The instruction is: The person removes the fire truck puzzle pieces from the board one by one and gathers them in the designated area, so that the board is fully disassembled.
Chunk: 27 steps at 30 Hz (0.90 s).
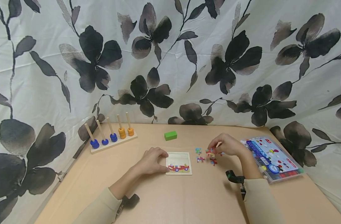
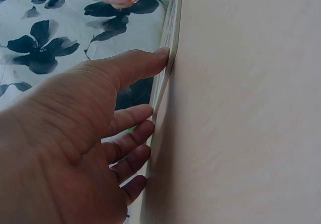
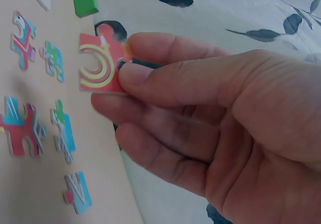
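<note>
My left hand [image 1: 151, 161] rests against the left edge of a small wooden puzzle board [image 1: 179, 158], its thumb and fingertips touching the rim. Along the bottom of the board lies a strip of assembled pieces [image 1: 179, 168] picturing a red vehicle. Between thumb and fingers, my right hand [image 1: 226, 144] pinches a red jigsaw piece [image 3: 100, 66] with a yellow ring pattern, raised off the table in the right wrist view. Loose jigsaw pieces lie below that hand, among them a blue-and-green one [image 1: 198, 151] and a red-and-white one [image 1: 200, 159].
A green block [image 1: 170, 135] lies behind the board. At the back left stands a wooden peg rack [image 1: 114, 143] with blue and orange rings. To the right is a clear plastic case [image 1: 274, 158] with a printed cover. A floral curtain [image 1: 187, 77] hangs behind the table.
</note>
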{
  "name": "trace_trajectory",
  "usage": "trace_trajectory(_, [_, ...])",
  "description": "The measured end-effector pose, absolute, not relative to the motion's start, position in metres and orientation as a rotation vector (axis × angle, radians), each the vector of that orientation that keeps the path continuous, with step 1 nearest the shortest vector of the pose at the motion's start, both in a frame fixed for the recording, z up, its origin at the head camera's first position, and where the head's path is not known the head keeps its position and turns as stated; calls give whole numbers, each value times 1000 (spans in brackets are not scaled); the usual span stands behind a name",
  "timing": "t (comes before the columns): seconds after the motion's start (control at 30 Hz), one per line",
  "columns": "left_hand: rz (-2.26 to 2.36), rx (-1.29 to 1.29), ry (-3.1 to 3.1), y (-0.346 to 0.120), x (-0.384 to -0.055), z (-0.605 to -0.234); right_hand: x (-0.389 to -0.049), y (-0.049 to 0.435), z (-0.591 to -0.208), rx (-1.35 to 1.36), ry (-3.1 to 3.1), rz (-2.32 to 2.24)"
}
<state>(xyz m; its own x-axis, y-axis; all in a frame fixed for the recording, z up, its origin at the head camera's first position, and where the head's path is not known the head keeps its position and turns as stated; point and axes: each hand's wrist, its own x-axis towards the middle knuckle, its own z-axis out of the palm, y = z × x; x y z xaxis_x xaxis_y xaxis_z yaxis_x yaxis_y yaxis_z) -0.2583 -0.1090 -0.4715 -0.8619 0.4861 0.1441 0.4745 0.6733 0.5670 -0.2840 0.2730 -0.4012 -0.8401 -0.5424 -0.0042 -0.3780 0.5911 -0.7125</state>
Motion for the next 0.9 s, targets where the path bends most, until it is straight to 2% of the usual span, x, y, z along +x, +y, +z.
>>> trace_trajectory(0.9, [949,819,2872,-109,-259,-474,-286,305,-412,-579,2602,-1004])
